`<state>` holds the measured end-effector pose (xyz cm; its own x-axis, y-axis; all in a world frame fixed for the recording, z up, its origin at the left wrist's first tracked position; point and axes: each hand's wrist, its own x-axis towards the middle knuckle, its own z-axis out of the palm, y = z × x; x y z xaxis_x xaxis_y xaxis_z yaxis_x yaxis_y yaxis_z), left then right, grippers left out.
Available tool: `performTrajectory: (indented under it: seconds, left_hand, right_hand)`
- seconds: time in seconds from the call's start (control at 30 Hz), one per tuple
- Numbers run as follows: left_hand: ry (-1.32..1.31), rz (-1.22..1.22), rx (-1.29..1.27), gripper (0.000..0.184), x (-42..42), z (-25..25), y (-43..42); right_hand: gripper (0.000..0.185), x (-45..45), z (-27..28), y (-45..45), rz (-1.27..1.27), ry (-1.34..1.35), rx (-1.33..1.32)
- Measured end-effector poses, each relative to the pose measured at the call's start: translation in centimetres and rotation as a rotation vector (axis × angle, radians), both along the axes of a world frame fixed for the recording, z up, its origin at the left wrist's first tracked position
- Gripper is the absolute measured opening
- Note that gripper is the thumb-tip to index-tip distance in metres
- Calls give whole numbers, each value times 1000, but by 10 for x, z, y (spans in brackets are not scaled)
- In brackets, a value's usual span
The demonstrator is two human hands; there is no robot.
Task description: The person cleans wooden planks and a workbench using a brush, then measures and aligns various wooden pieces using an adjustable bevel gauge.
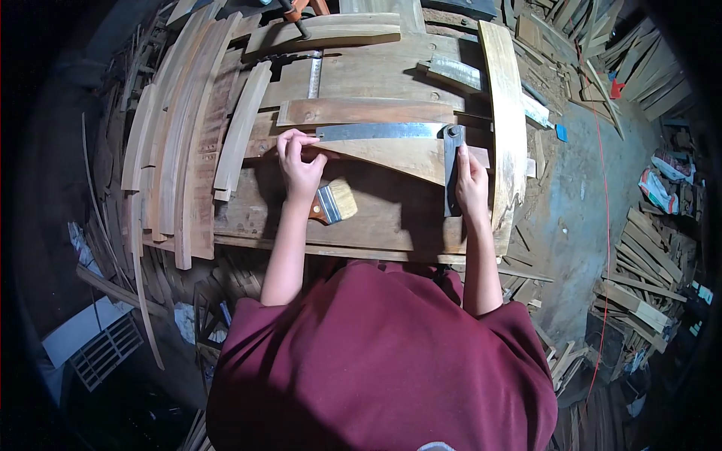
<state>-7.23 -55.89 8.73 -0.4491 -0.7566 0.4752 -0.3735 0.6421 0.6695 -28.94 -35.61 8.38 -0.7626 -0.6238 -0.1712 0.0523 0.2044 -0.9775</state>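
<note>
A metal square with a long steel blade [380,131] lies along the upper edge of a tapered wooden piece [406,156]. My left hand [301,167] pinches the piece's narrow end and the blade's left tip. At the other end, my right hand [472,180] is closed on the square's dark upright arm, which rests against the wide end of the wood. Just below my left hand, a brush [335,201] with a wooden handle and pale bristles lies on the workbench [376,229].
Long wooden strips [180,135] are stacked at the bench's left. A wide board [505,120] stands along the right side. Behind the square lie a plank [361,111], a metal-faced piece [455,73] and an orange clamp [295,13]. Scrap wood covers the floor at right.
</note>
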Motion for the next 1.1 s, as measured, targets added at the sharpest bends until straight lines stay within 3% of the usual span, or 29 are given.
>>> performTrajectory:
  seconds: [0.4,0.83,0.9,1.1]
  left_hand:
    - [37,-14,58,30,6,-9,-1]
    - [87,-22,74,34,4,-9,-3]
    - [213,-33,264,39,3,-13,-2]
    - [259,-45,275,43,1,-14,-1]
  right_hand:
    - [39,0,2,4,13,144,93]
    - [40,2,-8,10,3,176,7]
    - [40,2,-3,11,13,153,13]
    - [41,4,-4,7,-22,230,-41]
